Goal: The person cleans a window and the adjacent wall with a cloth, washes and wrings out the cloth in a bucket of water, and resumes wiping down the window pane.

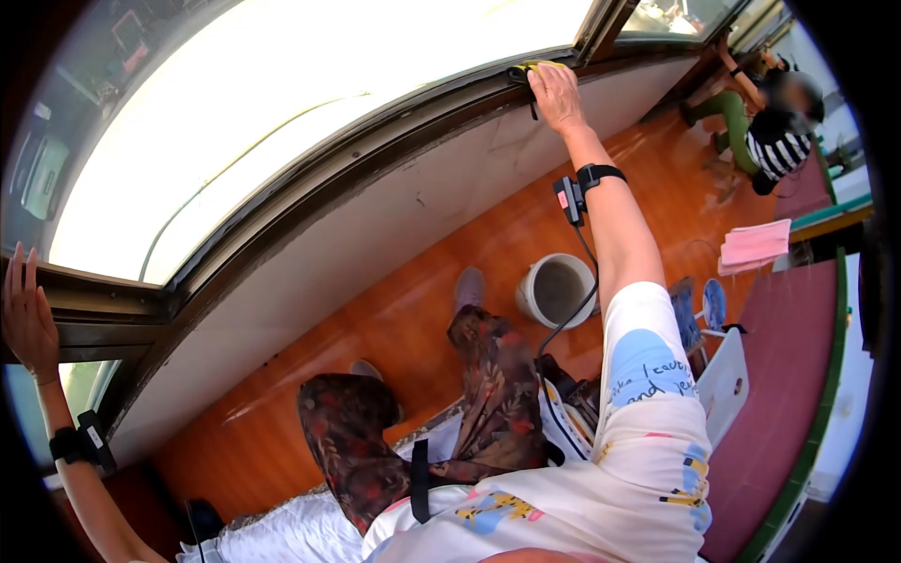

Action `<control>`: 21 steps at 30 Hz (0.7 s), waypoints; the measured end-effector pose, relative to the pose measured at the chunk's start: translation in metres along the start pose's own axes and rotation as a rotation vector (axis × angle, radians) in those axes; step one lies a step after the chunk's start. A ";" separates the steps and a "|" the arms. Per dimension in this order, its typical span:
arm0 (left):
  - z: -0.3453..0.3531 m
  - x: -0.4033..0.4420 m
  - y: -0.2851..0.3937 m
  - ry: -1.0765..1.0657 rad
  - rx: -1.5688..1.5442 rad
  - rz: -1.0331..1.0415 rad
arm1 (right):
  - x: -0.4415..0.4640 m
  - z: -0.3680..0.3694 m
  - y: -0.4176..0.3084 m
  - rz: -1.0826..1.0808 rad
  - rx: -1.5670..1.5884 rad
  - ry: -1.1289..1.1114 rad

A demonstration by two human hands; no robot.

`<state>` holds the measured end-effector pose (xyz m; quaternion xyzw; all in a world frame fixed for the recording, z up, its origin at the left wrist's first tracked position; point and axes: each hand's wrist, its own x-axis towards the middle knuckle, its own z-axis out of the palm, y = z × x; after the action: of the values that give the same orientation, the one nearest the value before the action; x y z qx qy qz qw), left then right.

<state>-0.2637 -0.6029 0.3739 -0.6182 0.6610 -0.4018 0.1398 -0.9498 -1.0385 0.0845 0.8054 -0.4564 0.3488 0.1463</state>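
Observation:
My right hand reaches far forward to the window's lower frame. Its fingers press down on a yellow and black cloth, which lies bunched on the frame, with a dark strip of it hanging over the inner edge. At the far left, my left hand is raised with its fingers stretched out, holding nothing. It lies against or just in front of the upright window frame; I cannot tell whether the palm touches. Bright glass fills the space between my hands.
A bucket of greyish water stands on the orange floor by my foot. Another person crouches at the far right, one hand raised to the window frame. Pink cloths hang near a maroon table. A white stool is beside my right arm.

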 end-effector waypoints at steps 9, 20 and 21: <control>0.008 -0.011 -0.011 -0.045 0.052 -0.010 | 0.000 -0.014 0.053 1.521 0.416 0.648; -0.006 0.013 0.007 0.124 0.012 0.070 | 0.011 -0.026 -0.182 0.127 0.382 -0.164; -0.008 0.016 0.011 0.160 -0.016 0.092 | 0.012 -0.028 -0.185 0.136 0.368 -0.168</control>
<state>-0.2799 -0.6156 0.3763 -0.5542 0.7009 -0.4377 0.0999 -0.8034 -0.9301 0.1282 0.8121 -0.4487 0.3671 -0.0656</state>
